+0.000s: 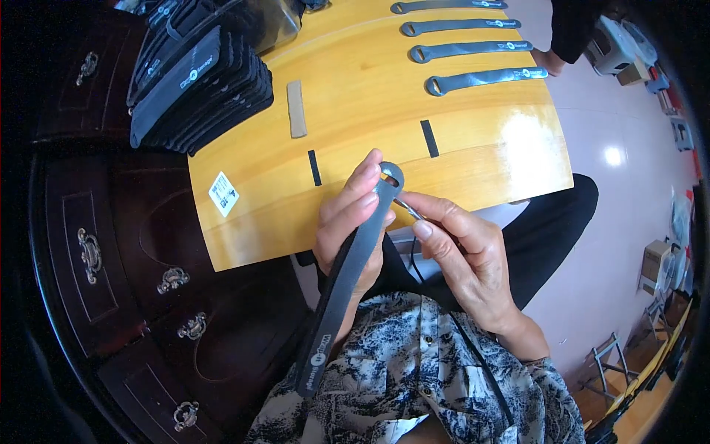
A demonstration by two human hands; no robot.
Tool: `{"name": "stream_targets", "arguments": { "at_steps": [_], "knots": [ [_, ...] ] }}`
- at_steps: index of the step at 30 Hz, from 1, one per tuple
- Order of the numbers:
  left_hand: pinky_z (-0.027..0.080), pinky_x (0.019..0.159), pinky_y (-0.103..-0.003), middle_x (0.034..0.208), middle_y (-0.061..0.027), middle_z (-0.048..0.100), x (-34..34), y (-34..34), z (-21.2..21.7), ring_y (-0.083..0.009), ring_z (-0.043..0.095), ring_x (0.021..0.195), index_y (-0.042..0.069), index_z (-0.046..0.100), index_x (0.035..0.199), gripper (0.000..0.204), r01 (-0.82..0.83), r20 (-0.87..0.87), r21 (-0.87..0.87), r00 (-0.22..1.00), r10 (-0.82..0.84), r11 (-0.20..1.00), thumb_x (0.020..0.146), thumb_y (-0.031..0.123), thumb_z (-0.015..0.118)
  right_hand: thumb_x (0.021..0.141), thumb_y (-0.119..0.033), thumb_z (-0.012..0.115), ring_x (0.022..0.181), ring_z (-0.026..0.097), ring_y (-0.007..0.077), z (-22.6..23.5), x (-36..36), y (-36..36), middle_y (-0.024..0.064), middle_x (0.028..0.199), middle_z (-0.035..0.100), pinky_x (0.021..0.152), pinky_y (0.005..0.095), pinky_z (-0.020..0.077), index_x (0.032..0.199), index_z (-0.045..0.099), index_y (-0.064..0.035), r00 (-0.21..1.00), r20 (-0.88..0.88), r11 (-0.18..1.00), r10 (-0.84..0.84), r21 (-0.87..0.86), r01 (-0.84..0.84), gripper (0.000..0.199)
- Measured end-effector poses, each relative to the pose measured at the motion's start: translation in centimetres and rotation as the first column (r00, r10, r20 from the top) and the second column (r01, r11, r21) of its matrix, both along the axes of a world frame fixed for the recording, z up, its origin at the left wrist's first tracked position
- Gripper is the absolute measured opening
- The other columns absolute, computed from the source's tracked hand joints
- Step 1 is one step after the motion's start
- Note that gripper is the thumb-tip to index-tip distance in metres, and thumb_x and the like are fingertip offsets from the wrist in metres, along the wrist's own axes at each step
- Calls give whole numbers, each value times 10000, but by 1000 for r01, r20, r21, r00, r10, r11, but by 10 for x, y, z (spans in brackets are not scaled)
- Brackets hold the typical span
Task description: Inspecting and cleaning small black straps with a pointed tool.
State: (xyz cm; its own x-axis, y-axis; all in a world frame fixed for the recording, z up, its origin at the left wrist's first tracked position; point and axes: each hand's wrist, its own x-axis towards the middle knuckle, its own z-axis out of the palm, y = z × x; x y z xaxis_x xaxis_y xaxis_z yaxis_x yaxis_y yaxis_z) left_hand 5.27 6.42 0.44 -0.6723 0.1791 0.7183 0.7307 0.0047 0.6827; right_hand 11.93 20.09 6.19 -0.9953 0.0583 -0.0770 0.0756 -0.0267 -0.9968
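My left hand (347, 214) is closed round a long grey strap (349, 270), held at a slant in front of my chest. The strap's rounded, slotted end points up and away, and its tail with white print hangs toward my shirt. Between the thumb and fingers of my right hand (473, 259) is a small silver pointed tool (408, 209). Its tip reaches the strap's edge just below the slot; whether it touches cannot be made out. The tool's rear part is hidden in my palm. A thin black cord (414, 259) hangs below my hands.
Several grey straps (484, 79) lie in a row at the table's far right. A stack of black straps (200, 96) stands far left. The yellow table (355, 111) bears a tan strip (296, 109), black strips (430, 138) and a white label (223, 194). Dark drawers (89, 255) flank the left.
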Motion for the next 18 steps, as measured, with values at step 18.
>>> {"name": "stream_targets", "arguments": {
  "at_steps": [18],
  "knots": [
    [554, 829, -475, 1095, -226, 538, -14, 14, -1, -469, 556, 1044, -30, 488, 1045, 255, -46, -249, 7, 967, 46, 999, 818, -52, 604, 964, -199, 485, 488, 299, -7, 13, 2, -18, -38, 702, 459, 394, 141, 190, 1250, 474, -86, 923, 382, 692, 45, -678, 247, 308]
  ]
}}
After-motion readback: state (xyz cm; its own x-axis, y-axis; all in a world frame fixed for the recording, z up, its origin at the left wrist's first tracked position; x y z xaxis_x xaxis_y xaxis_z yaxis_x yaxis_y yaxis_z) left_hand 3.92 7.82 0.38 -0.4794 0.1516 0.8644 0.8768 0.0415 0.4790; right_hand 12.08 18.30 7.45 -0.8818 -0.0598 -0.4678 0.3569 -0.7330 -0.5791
